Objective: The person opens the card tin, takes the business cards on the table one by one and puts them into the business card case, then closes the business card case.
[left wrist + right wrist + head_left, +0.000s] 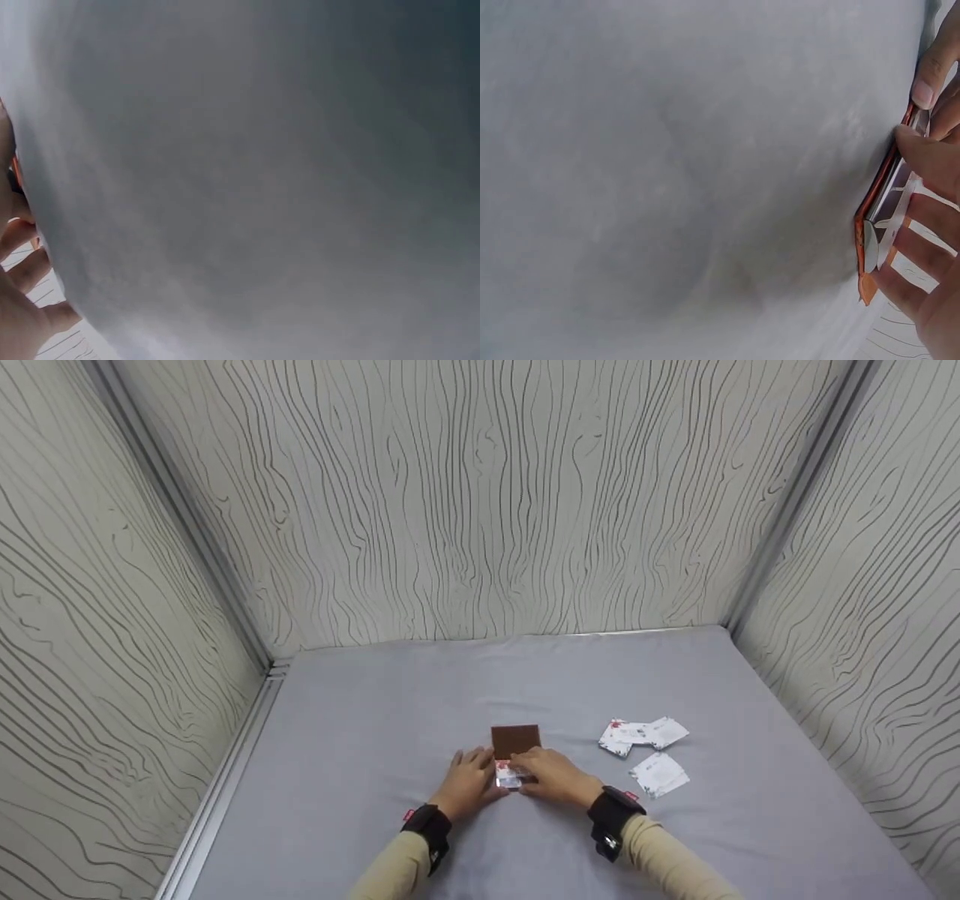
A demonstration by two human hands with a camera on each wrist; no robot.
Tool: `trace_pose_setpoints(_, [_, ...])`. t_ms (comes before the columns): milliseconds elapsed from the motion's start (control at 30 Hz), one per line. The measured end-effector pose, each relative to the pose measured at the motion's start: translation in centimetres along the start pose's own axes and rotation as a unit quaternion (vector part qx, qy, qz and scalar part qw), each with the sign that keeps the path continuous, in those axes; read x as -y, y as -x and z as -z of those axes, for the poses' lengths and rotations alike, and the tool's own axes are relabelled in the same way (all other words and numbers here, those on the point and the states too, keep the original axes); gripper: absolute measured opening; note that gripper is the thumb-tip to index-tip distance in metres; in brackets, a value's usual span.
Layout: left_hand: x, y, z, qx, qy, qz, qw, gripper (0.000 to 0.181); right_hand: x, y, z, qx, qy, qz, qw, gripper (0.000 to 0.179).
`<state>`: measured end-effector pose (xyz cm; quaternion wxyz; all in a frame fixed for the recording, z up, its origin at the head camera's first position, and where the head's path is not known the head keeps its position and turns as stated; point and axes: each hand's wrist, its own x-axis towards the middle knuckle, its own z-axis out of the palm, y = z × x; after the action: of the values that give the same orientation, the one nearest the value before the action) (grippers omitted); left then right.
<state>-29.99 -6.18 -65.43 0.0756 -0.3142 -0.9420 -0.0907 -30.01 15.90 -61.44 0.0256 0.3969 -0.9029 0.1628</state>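
Note:
A small brown card holder (515,740) lies unfolded on the grey cloth, its bare brown flap on the far side. On its near half is a white card with red print (503,767), partly covered by fingers. My left hand (466,784) holds the holder's left side, with the thumb at the near corner. From the right, my right hand (559,780) holds the card, fingers over its face and thumb at the near edge. The right wrist view shows the holder's orange-brown edge (860,221) side-on. In the left wrist view, only a few left fingers (30,270) show at the edge.
To the right of the right hand lie two groups of white printed cards: a fanned, overlapping pile (634,733) farther back and a smaller stack (660,775) nearer. Grey cloth (360,712) covers the table. Wood-patterned panels (480,510) stand at the back and both sides.

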Motion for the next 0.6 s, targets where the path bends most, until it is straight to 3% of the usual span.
trace_pose_setpoints(233, [-0.2, 0.0, 0.1, 0.000, 0.005, 0.001, 1.0000, 0.060, -0.1, -0.1, -0.2, -0.018, 0.035, 0.042, 0.9984, 0.026])
trace_pose_setpoints(600, [-0.2, 0.0, 0.3, -0.002, -0.006, -0.007, 1.0000, 0.060, -0.7, 1.0, 0.7, -0.015, -0.005, 0.026, 0.9995, 0.026])
